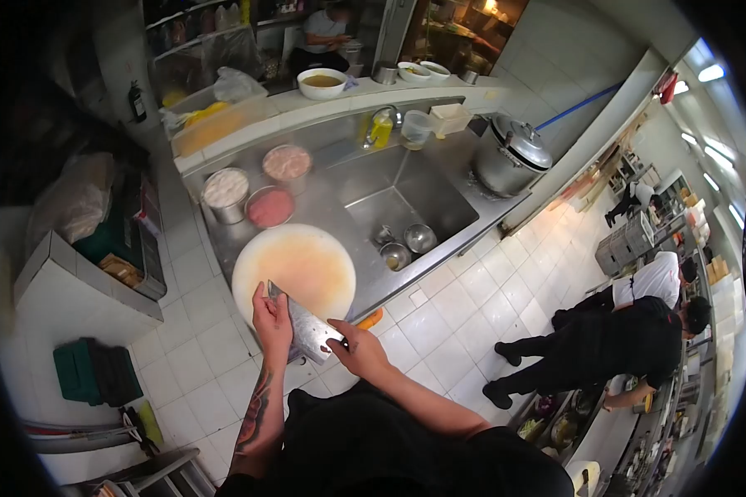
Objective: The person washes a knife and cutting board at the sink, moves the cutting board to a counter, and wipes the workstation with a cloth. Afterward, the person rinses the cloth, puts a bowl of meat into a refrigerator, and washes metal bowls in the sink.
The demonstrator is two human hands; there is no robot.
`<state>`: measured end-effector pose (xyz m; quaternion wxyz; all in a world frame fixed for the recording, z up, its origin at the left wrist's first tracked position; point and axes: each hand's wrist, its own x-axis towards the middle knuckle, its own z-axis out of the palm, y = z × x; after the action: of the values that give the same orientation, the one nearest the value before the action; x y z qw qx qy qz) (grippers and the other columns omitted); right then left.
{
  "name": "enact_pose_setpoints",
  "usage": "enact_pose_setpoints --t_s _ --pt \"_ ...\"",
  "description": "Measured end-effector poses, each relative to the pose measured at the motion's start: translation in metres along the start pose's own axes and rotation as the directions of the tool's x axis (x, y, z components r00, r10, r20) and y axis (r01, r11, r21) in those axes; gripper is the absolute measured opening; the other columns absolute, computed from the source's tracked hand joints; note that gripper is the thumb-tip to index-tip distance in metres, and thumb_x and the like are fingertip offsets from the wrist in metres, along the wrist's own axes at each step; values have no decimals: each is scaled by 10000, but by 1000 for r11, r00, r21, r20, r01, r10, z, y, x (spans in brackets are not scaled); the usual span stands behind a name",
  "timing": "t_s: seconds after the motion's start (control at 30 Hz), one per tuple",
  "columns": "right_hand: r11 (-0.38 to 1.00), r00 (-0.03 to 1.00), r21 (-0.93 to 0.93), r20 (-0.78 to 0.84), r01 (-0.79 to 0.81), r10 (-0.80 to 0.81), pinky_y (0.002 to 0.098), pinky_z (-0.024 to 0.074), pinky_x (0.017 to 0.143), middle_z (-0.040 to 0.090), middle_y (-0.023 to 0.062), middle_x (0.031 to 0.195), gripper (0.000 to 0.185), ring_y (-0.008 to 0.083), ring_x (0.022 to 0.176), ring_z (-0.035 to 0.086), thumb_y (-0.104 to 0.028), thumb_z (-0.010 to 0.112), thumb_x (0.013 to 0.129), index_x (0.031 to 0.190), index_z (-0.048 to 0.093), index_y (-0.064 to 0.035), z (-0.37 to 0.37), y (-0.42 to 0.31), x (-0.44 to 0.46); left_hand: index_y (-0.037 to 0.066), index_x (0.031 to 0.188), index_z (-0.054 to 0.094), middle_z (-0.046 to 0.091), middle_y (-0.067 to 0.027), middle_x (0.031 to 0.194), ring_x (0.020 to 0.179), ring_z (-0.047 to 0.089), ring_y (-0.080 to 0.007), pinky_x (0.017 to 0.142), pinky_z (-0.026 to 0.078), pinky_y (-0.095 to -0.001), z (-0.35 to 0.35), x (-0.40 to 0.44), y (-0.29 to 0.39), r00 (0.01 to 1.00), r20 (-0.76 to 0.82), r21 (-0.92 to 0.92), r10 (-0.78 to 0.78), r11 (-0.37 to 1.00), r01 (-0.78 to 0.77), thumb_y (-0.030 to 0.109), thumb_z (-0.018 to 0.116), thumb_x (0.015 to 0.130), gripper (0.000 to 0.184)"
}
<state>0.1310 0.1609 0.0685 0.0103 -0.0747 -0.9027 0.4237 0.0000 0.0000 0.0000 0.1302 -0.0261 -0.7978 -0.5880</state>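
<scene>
Right hand (360,352) is closed round the handle end of a broad-bladed cleaver (305,327); blade slants up-left toward the left hand (273,321). Left hand sits half-curled at the blade's far end (pinching or merely touching, hard to tell). Just ahead of both: round cutting board (302,257), stained orange mid-face. Farther ahead, three round tubs (228,214) stand on the steel table (327,178).

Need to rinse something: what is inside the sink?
The sink holds two round metal bowls and a smaller shiny item beside them, too unclear to name. Anything beneath the bowls is covered and cannot be seen.
</scene>
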Motion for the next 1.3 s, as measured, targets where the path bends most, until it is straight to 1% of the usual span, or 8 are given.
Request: enact_pose_setpoints --t_s 0.37,0.43,0.77,0.83,1.0,1.1,1.17,1.3 --pt "991 971 14 -198 -135 136 441 542 735 707 191 993 378 371 860 687 -251 671 902 1253 613 -124 -163 125 -5 -1 1183 601 575 -29 727 614 512 -116 588 452 -274 217 -13 58 995 85 -107 47 994 -38 223 562 1019 280" --pt "977 961 60 -176 -205 212 399 553 706 711 196 985 383 323 793 713 -227 690 903 1255 614 -94 -191 149 -8 33 1104 620 568 0 746 603 502 -76 545 429 -222 244 -13 64 882 360 -453 -304 770 450 278 546 1037 265" --pt "863 788 413 -407 -291 461 221 393 497 670 41 775 360 47 568 520 -101 679 928 1257 604 24 -257 292 -2 96 880 559 449 38 637 542 404 -45 445 298 -222 326 39 45 608 571 -531 -551 316 786 394 514 1039 342" --pt "818 755 386 -347 -426 557 288 508 602 712 135 810 371 139 661 652 -149 710 906 1236 627 0 -268 306 6 118 827 518 373 50 594 525 350 -48 443 239 -238 348 81 66 737 543 -705 -403 258 660 403 493 1046 360" --pt "873 779 231 -393 -431 488 244 421 502 666 71 756 398 70 560 538 -150 699 919 1257 599 34 -291 337 33 78 978 514 492 0 825 561 333 -47 477 247 -208 411 196 250 997 -41 -899 70 432 -68 268 444 1074 224" --pt "871 784 166 -382 -462 489 277 472 561 686 110 773 400 124 618 607 -184 717 908 1238 617 18 -323 324 64 36 1088 515 546 -65 1063 685 462 -68 560 359 -197 457 253 340 792 -485 -782 371 222 -583 193 477 1057 164" --pt "852 776 152 -357 -501 520 303 517 622 705 144 796 396 173 680 667 -212 728 901 1222 635 1 -341 324 79 36 1087 535 565 -105 1162 777 524 -102 605 435 -187 515 301 370 557 -639 -476 531 295 -828 130 482 1031 122" --pt "840 752 229 -373 -493 543 307 518 622 701 139 778 394 169 668 658 -213 725 907 1226 634 -1 -351 351 106 13 1432 420 508 -213 1349 1179 546 -316 997 444 -377 669 365 355 640 -121 -401 759 552 -731 124 481 1013 438"
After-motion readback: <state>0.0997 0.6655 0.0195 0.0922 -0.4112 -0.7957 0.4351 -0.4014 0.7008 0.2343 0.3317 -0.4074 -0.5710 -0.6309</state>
